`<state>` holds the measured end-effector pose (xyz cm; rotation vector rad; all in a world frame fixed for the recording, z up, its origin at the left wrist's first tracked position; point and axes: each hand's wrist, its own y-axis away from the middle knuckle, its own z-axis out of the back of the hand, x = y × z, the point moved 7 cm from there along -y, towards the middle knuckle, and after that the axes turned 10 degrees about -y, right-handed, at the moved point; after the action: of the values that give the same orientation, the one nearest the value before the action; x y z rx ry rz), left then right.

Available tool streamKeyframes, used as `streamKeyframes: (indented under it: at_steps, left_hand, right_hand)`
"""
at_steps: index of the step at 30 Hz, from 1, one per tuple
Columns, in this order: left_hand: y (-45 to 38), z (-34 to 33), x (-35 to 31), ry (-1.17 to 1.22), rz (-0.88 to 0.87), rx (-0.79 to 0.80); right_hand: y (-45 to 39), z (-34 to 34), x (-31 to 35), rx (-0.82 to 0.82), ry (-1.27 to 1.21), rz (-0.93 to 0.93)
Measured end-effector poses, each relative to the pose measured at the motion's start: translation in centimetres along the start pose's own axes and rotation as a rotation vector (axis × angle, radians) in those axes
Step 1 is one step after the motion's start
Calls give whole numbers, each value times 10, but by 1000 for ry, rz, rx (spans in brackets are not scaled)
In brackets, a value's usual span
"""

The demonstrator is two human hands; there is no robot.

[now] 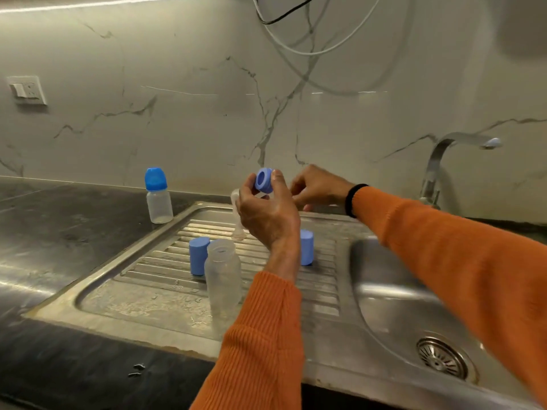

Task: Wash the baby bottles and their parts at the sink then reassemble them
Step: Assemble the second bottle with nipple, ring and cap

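Observation:
My left hand is raised over the drainboard and pinches a blue screw ring between thumb and fingers. Behind it my right hand has curled fingers; what it holds is hidden. A clear bottle stands mostly hidden behind my left hand. An open clear bottle stands on the steel drainboard, with a blue cap to its left and a second blue cap at the right of my wrist. An assembled bottle with a blue cap stands on the dark counter.
The sink basin with its drain lies to the right, under a steel tap. Dark counter extends to the left. A marble wall with a switch and hanging cables is behind.

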<state>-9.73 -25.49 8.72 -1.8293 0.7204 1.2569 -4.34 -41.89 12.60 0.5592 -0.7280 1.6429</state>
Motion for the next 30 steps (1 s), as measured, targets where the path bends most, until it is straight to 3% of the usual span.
streamKeyframes:
  at_steps: [6, 10, 13, 14, 16, 18, 19, 23, 26, 27, 29, 30]
  left_hand:
    - [37, -22, -19, -63, -123, 257]
    - [69, -43, -22, -195, -292, 431]
    - [94, -59, -10, -241, -273, 605]
    - [103, -64, -6, -260, -260, 662]
    - [124, -73, -2, -306, -250, 754]
    - [145, -83, -3, -358, -271, 833]
    - [155, -88, -6, -373, -296, 872]
    - [180, -107, -18, -354, -307, 959]
    - [189, -119, 2, -296, -163, 986]
    - [191, -121, 12, -283, -91, 1014]
    - [199, -120, 30, -265, 67, 1099]
    - [204, -120, 35, -251, 157, 1140]
  right_hand:
    - [125, 88, -29, -152, -252, -134]
    - [206, 118, -62, -140, -495, -217]
    - [246, 113, -106, -92, -727, -321]
    - [257, 103, -131, -103, -704, -415]
    - [271, 96, -188, -189, -218, -591]
    - [278, 107, -209, -357, 216, -596]
    - [277, 112, -209, -391, 181, -575]
    - [275, 135, -181, -463, -593, -401]
    - [275, 124, -173, -277, -960, -401]
    - [280, 118, -189, -279, -822, -479]
    - [291, 116, -228, -198, 47, -621]
    - [293, 125, -238, -250, 394, -645]
